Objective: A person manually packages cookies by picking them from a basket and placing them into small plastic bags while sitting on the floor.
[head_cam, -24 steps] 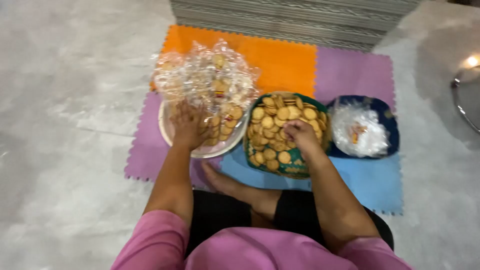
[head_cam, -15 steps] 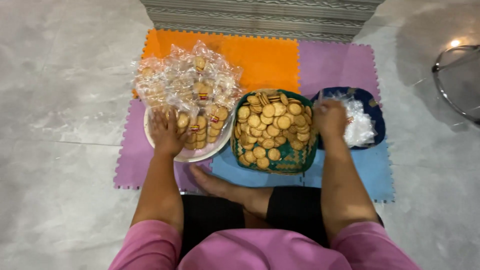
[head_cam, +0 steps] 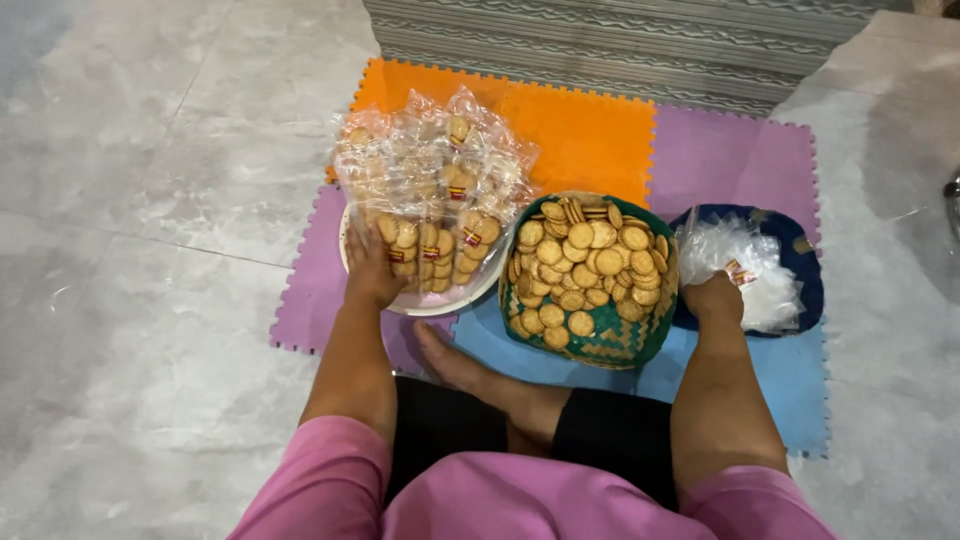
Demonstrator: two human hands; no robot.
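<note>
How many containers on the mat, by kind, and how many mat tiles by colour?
White bowl of bagged biscuits: 1
Green woven basket of loose biscuits: 1
Blue basket of empty clear bags: 1
Containers total: 3
Orange tile: 1
Purple tiles: 2
Blue tile: 1
Tiles total: 4

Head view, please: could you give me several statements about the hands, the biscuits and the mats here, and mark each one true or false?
1. The left hand rests at the white plate piled with bagged biscuits. True.
2. The green woven basket is empty. False: it holds loose round biscuits.
3. The right hand reaches into the dark blue bowl of clear plastic bags. True.
4. The basket stands to the left of the plate. False: it stands between plate and bowl.
5. The foam mats are all orange. False: orange, purple and blue.
</note>
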